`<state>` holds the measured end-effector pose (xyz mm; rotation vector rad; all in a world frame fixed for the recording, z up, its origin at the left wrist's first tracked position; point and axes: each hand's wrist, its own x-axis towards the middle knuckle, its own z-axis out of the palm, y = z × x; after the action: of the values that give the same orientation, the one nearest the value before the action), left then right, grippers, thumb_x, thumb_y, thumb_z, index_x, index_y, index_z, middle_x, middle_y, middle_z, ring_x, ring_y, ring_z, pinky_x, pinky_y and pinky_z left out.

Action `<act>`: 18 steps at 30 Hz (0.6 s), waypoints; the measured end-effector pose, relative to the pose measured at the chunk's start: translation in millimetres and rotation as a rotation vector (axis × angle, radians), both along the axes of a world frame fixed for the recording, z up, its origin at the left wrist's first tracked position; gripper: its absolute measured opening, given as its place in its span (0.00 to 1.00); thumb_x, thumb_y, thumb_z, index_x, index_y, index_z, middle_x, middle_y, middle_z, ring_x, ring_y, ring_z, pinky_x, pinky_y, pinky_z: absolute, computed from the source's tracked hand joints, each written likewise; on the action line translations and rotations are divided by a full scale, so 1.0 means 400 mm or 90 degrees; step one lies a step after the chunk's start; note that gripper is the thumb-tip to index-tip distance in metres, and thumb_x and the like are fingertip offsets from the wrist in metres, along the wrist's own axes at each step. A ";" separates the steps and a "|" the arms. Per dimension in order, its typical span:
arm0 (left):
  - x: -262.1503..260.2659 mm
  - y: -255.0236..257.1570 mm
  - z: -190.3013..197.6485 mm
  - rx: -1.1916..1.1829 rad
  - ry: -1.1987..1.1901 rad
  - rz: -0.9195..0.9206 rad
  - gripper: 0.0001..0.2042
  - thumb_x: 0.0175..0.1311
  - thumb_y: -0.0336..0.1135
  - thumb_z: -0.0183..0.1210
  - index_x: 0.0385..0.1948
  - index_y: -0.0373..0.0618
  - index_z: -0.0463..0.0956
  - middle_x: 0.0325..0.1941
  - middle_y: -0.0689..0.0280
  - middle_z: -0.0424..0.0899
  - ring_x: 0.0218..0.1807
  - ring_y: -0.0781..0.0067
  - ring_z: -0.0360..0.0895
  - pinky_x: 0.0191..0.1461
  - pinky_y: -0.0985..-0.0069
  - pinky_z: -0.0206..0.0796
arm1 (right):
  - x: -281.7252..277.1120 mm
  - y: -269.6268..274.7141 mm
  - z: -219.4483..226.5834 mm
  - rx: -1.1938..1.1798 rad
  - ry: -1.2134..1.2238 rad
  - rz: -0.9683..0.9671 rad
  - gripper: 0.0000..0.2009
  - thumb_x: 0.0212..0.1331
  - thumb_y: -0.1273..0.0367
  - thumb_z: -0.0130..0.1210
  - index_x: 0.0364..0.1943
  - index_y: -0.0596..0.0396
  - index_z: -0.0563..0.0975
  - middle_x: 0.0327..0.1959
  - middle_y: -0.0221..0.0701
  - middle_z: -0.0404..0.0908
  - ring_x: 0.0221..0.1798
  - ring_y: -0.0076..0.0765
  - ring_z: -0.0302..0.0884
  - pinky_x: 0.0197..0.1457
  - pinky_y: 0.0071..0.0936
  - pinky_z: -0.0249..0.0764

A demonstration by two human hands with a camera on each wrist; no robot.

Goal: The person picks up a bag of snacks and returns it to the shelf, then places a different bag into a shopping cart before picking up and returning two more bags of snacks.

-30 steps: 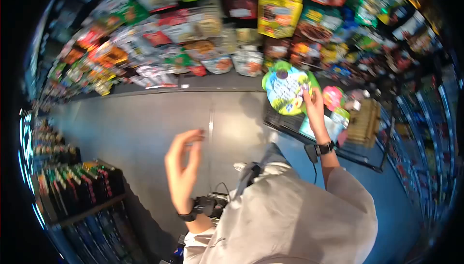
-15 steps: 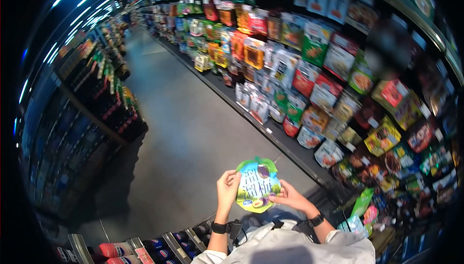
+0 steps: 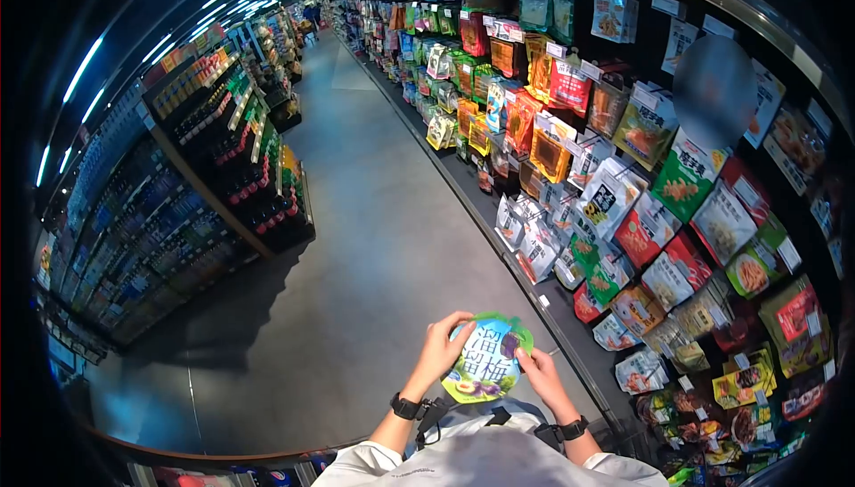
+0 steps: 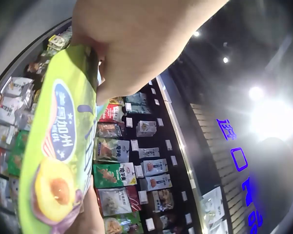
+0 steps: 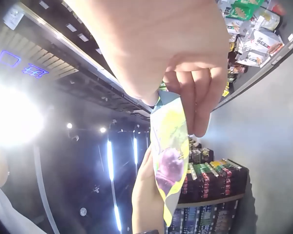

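Observation:
A round-topped bag of dried plums point(image 3: 485, 360), blue and green with large dark characters and plum pictures, is held up in front of the body in the head view. The left hand point(image 3: 436, 351) grips its upper left edge, and the right hand point(image 3: 545, 384) pinches the right edge with thumb and fingers. Seen from the left wrist, the bag's green side point(image 4: 49, 131) shows a halved fruit and a blue label. In the right wrist view its narrow edge point(image 5: 169, 146) hangs below the curled fingers point(image 5: 200, 95).
Hanging snack bags point(image 3: 614, 197) line a long shelf wall on the right, with a low ledge along its foot. A grey floor aisle point(image 3: 356, 246) runs ahead. Drink shelves point(image 3: 178, 220) stand on the left, and bottles lie at the bottom edge.
The right hand alone held the bag over a dark basket; then the left hand took hold too. The view has swung from the shelf to along the aisle, with the bag in both hands.

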<state>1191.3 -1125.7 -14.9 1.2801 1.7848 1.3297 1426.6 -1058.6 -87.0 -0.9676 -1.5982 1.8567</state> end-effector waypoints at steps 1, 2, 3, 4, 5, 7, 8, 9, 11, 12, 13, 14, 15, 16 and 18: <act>-0.022 0.047 0.015 0.026 0.017 0.010 0.12 0.71 0.35 0.62 0.47 0.34 0.81 0.40 0.54 0.89 0.45 0.68 0.87 0.50 0.71 0.75 | -0.028 0.034 0.007 -0.014 0.054 -0.016 0.18 0.76 0.60 0.55 0.54 0.63 0.81 0.42 0.22 0.83 0.43 0.15 0.74 0.47 0.20 0.72; -0.047 0.089 0.024 0.031 0.012 0.011 0.12 0.71 0.35 0.62 0.47 0.34 0.81 0.40 0.53 0.89 0.45 0.68 0.87 0.50 0.71 0.75 | -0.055 0.074 0.021 -0.018 0.065 -0.013 0.18 0.76 0.60 0.55 0.52 0.64 0.82 0.41 0.22 0.83 0.43 0.15 0.74 0.47 0.20 0.72; -0.074 0.129 0.033 0.036 0.005 0.012 0.12 0.71 0.35 0.62 0.47 0.35 0.81 0.40 0.53 0.89 0.45 0.67 0.87 0.50 0.71 0.75 | -0.082 0.115 0.040 -0.021 0.075 -0.010 0.18 0.76 0.60 0.56 0.51 0.64 0.82 0.41 0.22 0.84 0.43 0.16 0.75 0.47 0.20 0.73; -0.097 0.165 0.037 0.042 -0.005 0.015 0.12 0.71 0.35 0.62 0.47 0.35 0.81 0.40 0.53 0.89 0.45 0.67 0.88 0.49 0.71 0.75 | -0.102 0.154 0.054 -0.024 0.082 -0.006 0.17 0.75 0.60 0.56 0.50 0.64 0.82 0.40 0.22 0.84 0.42 0.16 0.75 0.47 0.20 0.73; -0.117 0.200 0.047 0.053 -0.017 0.028 0.12 0.71 0.34 0.62 0.47 0.34 0.80 0.40 0.53 0.89 0.46 0.67 0.87 0.50 0.71 0.75 | -0.122 0.191 0.068 -0.015 0.066 0.002 0.17 0.75 0.60 0.56 0.49 0.64 0.83 0.39 0.22 0.84 0.42 0.16 0.76 0.47 0.20 0.74; -0.178 0.263 0.027 0.053 -0.022 0.061 0.12 0.71 0.34 0.62 0.47 0.34 0.80 0.40 0.54 0.89 0.46 0.68 0.87 0.50 0.71 0.75 | -0.184 0.276 0.084 0.007 0.040 0.023 0.17 0.75 0.60 0.57 0.46 0.65 0.84 0.37 0.22 0.84 0.41 0.16 0.77 0.46 0.21 0.75; -0.214 0.292 0.006 0.054 -0.024 0.078 0.12 0.71 0.34 0.62 0.47 0.34 0.80 0.40 0.54 0.89 0.46 0.69 0.86 0.50 0.71 0.75 | -0.221 0.316 0.080 0.022 0.028 0.034 0.17 0.75 0.60 0.57 0.45 0.65 0.84 0.36 0.22 0.84 0.40 0.16 0.77 0.46 0.21 0.75; -0.255 0.326 -0.012 0.083 -0.029 0.087 0.12 0.72 0.34 0.61 0.46 0.34 0.80 0.40 0.55 0.89 0.47 0.71 0.86 0.51 0.72 0.74 | -0.258 0.350 0.073 0.036 0.017 0.046 0.17 0.75 0.60 0.57 0.43 0.65 0.85 0.35 0.22 0.84 0.39 0.15 0.77 0.45 0.20 0.75; -0.349 0.380 -0.044 0.073 -0.061 0.099 0.11 0.72 0.33 0.61 0.46 0.33 0.80 0.41 0.59 0.88 0.47 0.76 0.82 0.52 0.75 0.73 | -0.354 0.418 0.067 0.032 0.011 0.062 0.17 0.74 0.60 0.58 0.40 0.64 0.85 0.32 0.22 0.83 0.36 0.13 0.75 0.43 0.19 0.74; -0.400 0.407 -0.056 0.067 -0.080 0.104 0.11 0.72 0.32 0.61 0.46 0.32 0.80 0.41 0.62 0.88 0.47 0.79 0.81 0.52 0.76 0.72 | -0.412 0.457 0.063 0.046 0.002 0.068 0.18 0.74 0.60 0.58 0.38 0.64 0.85 0.31 0.21 0.83 0.35 0.14 0.75 0.42 0.19 0.72; -0.459 0.437 -0.083 0.071 -0.094 0.118 0.11 0.72 0.32 0.62 0.46 0.32 0.80 0.42 0.62 0.88 0.47 0.80 0.80 0.53 0.77 0.72 | -0.471 0.490 0.058 0.058 -0.009 0.074 0.18 0.74 0.59 0.58 0.37 0.63 0.85 0.30 0.21 0.82 0.35 0.14 0.74 0.41 0.19 0.71; -0.522 0.468 -0.101 0.094 -0.105 0.123 0.11 0.72 0.32 0.61 0.46 0.32 0.80 0.42 0.60 0.88 0.48 0.77 0.82 0.54 0.75 0.72 | -0.530 0.521 0.054 0.069 -0.022 0.082 0.18 0.73 0.59 0.59 0.36 0.63 0.85 0.28 0.20 0.81 0.34 0.14 0.73 0.40 0.19 0.70; -0.590 0.497 -0.111 0.115 -0.117 0.129 0.11 0.72 0.32 0.61 0.47 0.32 0.80 0.42 0.57 0.88 0.49 0.73 0.83 0.54 0.74 0.73 | -0.595 0.555 0.048 0.080 -0.010 0.089 0.18 0.74 0.59 0.58 0.35 0.63 0.85 0.28 0.20 0.81 0.34 0.14 0.73 0.38 0.19 0.69; -0.658 0.521 -0.119 0.133 -0.130 0.137 0.11 0.71 0.32 0.61 0.47 0.32 0.80 0.42 0.55 0.89 0.49 0.70 0.84 0.55 0.72 0.73 | -0.668 0.592 0.039 0.088 0.001 0.097 0.18 0.74 0.59 0.58 0.35 0.63 0.85 0.28 0.19 0.80 0.33 0.13 0.72 0.37 0.19 0.68; -0.803 0.577 -0.122 0.139 -0.082 0.197 0.11 0.70 0.30 0.62 0.47 0.32 0.80 0.43 0.55 0.89 0.49 0.70 0.84 0.56 0.72 0.73 | -0.830 0.663 0.015 0.084 0.024 0.083 0.19 0.74 0.58 0.58 0.34 0.62 0.83 0.27 0.19 0.78 0.32 0.13 0.70 0.35 0.19 0.66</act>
<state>870.2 -894.9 -63.7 1.0246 1.8390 1.7769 1094.8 -793.3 -81.0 -0.7827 -1.7740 1.8166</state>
